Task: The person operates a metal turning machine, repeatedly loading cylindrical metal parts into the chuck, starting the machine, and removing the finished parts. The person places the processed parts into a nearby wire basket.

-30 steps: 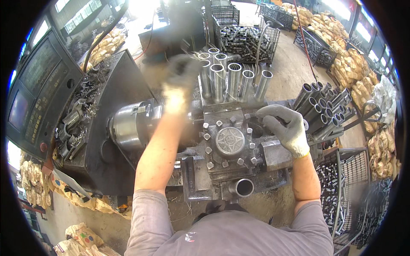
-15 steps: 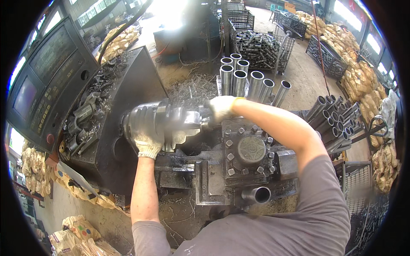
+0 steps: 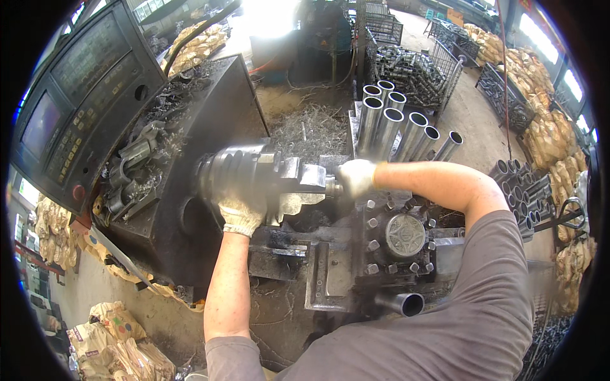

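Rightward of the round grey steel chuck (image 3: 274, 183), a silvery metal cylinder (image 3: 331, 185) is pointing toward the nearer, gloved right hand (image 3: 358, 177), grip unclear; the left hand (image 3: 237, 189) is clasping the chuck.

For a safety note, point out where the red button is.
In the head view, the red button sits far left, low on the dark control panel, well left of the gloved left hand.

Two gloved hands (image 3: 358, 176) — eight bright standing tubes (image 3: 387, 136) — one tool post (image 3: 397, 244), one control panel (image 3: 89, 105).
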The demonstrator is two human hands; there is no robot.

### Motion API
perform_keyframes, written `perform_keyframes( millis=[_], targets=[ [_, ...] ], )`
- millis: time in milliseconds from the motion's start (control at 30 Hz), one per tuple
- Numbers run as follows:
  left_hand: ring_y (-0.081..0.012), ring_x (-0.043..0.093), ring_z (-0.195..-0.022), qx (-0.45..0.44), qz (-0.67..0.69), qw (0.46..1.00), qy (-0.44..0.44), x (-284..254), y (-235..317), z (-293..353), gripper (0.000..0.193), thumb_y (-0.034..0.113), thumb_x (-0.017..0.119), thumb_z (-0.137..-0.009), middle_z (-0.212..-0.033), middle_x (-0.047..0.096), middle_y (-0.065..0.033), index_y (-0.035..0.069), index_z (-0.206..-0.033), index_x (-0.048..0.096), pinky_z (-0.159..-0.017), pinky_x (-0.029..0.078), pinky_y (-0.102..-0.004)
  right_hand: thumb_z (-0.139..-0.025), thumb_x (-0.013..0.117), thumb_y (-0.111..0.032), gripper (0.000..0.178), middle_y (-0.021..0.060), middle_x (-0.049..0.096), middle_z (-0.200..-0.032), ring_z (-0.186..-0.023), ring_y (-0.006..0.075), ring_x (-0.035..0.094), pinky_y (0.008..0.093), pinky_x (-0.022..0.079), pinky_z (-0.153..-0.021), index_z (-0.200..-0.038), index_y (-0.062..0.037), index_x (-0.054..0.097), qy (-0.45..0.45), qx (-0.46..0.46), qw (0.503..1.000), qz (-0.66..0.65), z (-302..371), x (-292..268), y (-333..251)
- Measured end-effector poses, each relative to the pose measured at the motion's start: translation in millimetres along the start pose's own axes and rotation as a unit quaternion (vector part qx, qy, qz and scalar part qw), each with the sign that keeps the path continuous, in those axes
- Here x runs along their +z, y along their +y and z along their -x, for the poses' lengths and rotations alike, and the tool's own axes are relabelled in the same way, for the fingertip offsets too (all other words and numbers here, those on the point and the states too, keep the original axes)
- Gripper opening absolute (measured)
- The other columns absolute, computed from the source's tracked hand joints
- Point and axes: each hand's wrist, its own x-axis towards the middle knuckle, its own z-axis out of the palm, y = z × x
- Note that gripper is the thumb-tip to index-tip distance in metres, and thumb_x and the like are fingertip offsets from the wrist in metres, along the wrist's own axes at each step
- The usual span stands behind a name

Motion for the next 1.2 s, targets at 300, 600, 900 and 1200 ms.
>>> perform_keyframes(
  millis=[300,600,900,1200],
  targets=[
    [-0.0472,0.051,-0.143,-0.007,-0.010,1.000,0.014,-1.1,-4.2,5.0,0.061,0.023,0.072,-0.084,-0.144,0.063,-0.0225,0.001,-0.141,0.061,-0.126,0.033,-0.0605,-0.077,0.088,-0.052,0.081,0.0232,0.078,-0.107,-0.099,0.0324,0.077,0.0420,0.062,-0.086,-0.138,-0.0039,0.066,-0.078,0.062,0.990,-0.098,24.5,-29.0,-6.2],
    [-0.0471,0.050,-0.144,0.010,-0.017,1.000,-0.021,2.1,8.7,-1.8,0.062,0.023,0.071,-0.085,-0.146,0.062,-0.0223,0.003,-0.143,0.060,-0.127,0.032,-0.0592,-0.077,0.085,-0.042,0.073,0.0240,0.079,-0.104,-0.095,0.0362,0.078,0.0452,0.061,-0.082,-0.132,0.0038,0.068,0.035,0.039,0.997,0.062,69.9,-21.1,36.9],
    [-0.0462,0.050,-0.143,0.040,0.016,0.999,0.002,11.0,-4.4,-3.9,0.069,0.018,0.076,-0.083,-0.148,0.060,-0.0225,0.004,-0.147,0.057,-0.126,0.034,-0.0581,-0.074,0.092,-0.031,0.075,0.0201,0.076,-0.117,-0.105,0.0391,0.076,0.0480,0.061,-0.093,-0.140,-0.0134,0.060,0.580,0.149,0.796,-0.083,233.0,-55.9,-19.7],
    [-0.0306,0.070,-0.118,-0.377,0.766,0.493,-0.167,-144.6,166.8,128.4,0.057,0.030,0.074,-0.098,-0.130,0.070,-0.0153,0.001,-0.143,0.056,-0.105,0.056,-0.0440,-0.085,0.085,-0.033,0.054,0.0058,0.076,-0.089,-0.075,0.0167,0.074,0.0319,0.061,-0.068,-0.125,-0.0007,0.069,0.045,0.073,0.810,-0.580,254.1,52.4,-260.8]
  ],
)
